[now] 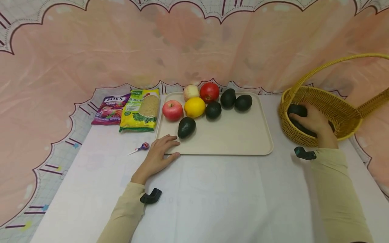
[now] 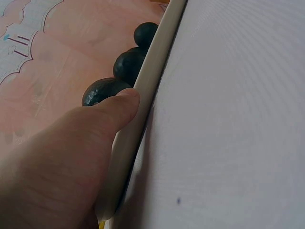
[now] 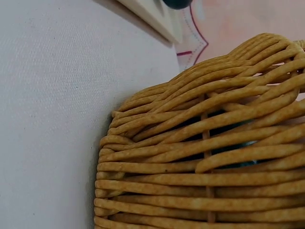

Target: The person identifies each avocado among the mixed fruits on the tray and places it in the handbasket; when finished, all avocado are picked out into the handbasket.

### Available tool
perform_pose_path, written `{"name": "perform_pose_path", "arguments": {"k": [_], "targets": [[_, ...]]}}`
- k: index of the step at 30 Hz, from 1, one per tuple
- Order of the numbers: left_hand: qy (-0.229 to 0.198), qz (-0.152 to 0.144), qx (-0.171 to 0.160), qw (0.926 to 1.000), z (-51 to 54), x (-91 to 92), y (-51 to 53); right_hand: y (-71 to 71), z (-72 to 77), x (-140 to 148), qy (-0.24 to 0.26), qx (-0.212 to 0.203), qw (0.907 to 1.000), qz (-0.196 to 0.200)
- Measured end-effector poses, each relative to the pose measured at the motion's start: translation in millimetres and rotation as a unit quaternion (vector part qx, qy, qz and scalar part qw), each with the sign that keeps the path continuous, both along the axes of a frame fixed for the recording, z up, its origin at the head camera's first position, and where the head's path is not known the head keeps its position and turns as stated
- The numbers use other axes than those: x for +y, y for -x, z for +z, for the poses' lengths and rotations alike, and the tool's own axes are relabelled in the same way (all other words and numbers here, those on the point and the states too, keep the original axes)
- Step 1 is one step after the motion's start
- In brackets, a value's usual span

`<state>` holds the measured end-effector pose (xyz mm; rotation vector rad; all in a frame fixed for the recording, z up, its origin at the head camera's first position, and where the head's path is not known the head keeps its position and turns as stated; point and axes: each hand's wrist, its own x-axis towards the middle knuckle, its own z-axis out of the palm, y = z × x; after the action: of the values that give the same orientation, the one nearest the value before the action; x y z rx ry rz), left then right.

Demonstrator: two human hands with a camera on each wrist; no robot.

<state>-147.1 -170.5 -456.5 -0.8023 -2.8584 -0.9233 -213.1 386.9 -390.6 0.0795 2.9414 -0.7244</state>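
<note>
My left hand (image 1: 159, 153) rests at the front left corner of the beige tray (image 1: 231, 135), fingers spread over its rim and thumb along the front edge. Just beyond those fingers lies a dark avocado (image 1: 186, 127). Inside the wicker basket (image 1: 349, 130) at the right, my right hand (image 1: 314, 119) has its thumb and fingers about a dark avocado (image 1: 296, 110); part of the grip is hidden. Another dark avocado (image 1: 304, 129) lies below that thumb. Through the weave (image 3: 200, 186) in the right wrist view only dark patches show, and the hand is out of sight.
On the tray sit a red apple (image 1: 172, 110), a yellow lemon (image 1: 195, 107), a pale round fruit (image 1: 191, 92), a pomegranate (image 1: 209, 92) and several more avocados (image 1: 228, 98). Left of it lie a yellow packet (image 1: 141, 109), a purple candy bag (image 1: 110, 109) and a lollipop (image 1: 144, 146). The basket's handle (image 1: 328, 64) arches high.
</note>
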Motion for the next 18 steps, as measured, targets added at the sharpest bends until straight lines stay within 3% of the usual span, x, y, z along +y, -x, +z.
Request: {"name": "perform_pose_path", "arguments": {"k": [9, 18], "targets": [[-0.003, 0.002, 0.0, 1.0, -3.5, -1.3, 0.7, -2.3, 1.1, -5, 0.059, 0.06, 0.9965, 0.004], [-0.005, 0.002, -0.005, 1.0, -4.0, -2.2, 1.3, -19.0, 7.6, -15, 0.103, 0.151, 0.9831, -0.014]]}}
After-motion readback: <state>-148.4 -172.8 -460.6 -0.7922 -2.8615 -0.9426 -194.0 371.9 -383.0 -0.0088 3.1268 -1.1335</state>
